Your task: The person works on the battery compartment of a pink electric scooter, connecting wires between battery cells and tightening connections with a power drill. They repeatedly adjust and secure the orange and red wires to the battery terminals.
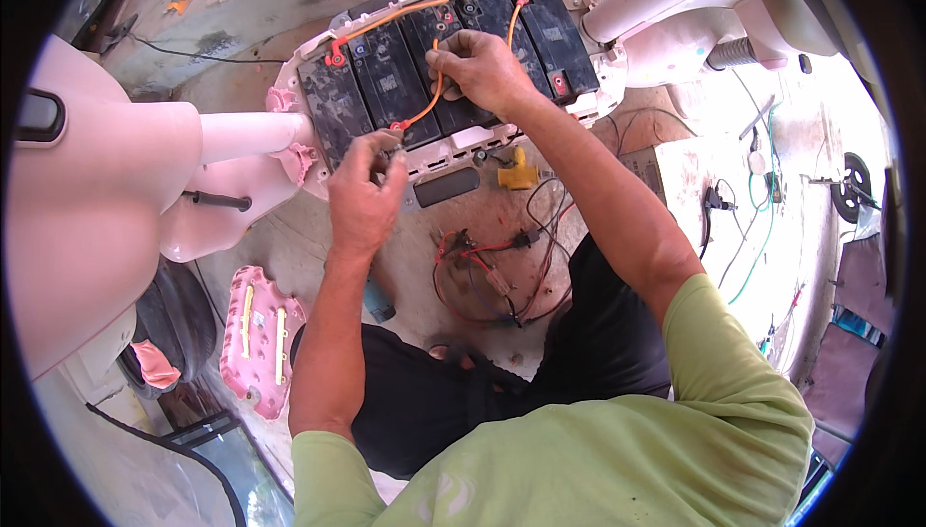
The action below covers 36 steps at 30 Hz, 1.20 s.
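- Over the black batteries, right hand pinched an orange lead crossing them.
- At its red terminal end, left hand curled, grip unclear.
- Step seemed lead-fitting; next move called for steadying the upper end.

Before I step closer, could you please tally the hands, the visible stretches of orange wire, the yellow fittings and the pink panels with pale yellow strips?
Hands: 2 (left hand, right hand)
Stretches of orange wire: 3, though any join behind the right hand is hidden
Yellow fitting: 1
Pink panel with strips: 1
Total: 7
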Motion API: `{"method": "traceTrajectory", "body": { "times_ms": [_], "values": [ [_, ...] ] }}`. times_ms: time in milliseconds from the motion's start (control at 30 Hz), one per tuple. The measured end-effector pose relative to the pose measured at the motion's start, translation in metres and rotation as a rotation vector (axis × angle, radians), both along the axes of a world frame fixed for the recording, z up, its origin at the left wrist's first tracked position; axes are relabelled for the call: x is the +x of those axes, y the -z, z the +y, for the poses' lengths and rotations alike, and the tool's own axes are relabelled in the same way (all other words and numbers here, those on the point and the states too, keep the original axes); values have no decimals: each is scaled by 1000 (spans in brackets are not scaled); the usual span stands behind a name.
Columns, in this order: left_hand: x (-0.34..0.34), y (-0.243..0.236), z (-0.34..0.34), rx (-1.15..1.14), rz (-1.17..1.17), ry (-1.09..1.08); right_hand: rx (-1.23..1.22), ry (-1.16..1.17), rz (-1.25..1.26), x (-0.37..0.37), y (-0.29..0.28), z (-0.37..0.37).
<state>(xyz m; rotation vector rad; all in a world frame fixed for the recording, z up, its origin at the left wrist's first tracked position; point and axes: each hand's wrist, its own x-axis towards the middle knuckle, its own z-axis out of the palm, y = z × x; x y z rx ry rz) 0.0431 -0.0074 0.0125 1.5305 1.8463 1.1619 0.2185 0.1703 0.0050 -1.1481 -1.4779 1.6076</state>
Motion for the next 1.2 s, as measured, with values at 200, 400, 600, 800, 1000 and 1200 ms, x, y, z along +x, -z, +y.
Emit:
{"method": "traceTrajectory", "body": {
  "times_ms": [200, 400, 600, 800, 1000, 1200],
  "values": [
    [6, 1, 0, -7, 206, 46, 102, 32, -151, -6, 0, -2],
    [5, 2, 1, -9, 100, -28, 156, 85, -231, -9, 3, -3],
    [2, 0, 2, -20, 175, 3, 149, 62, -244, -8, 2, -2],
    [0, 3, 3, 20, 186, 15, 212, 36, -318, 2, -11, -5],
    [1, 0, 2, -20, 178, -6, 216, 32, -306, 3, -12, -6],
    [0, 1, 3, -14, 175, -10, 358, 68, -327, 0, -1, -4]
  ]
}}
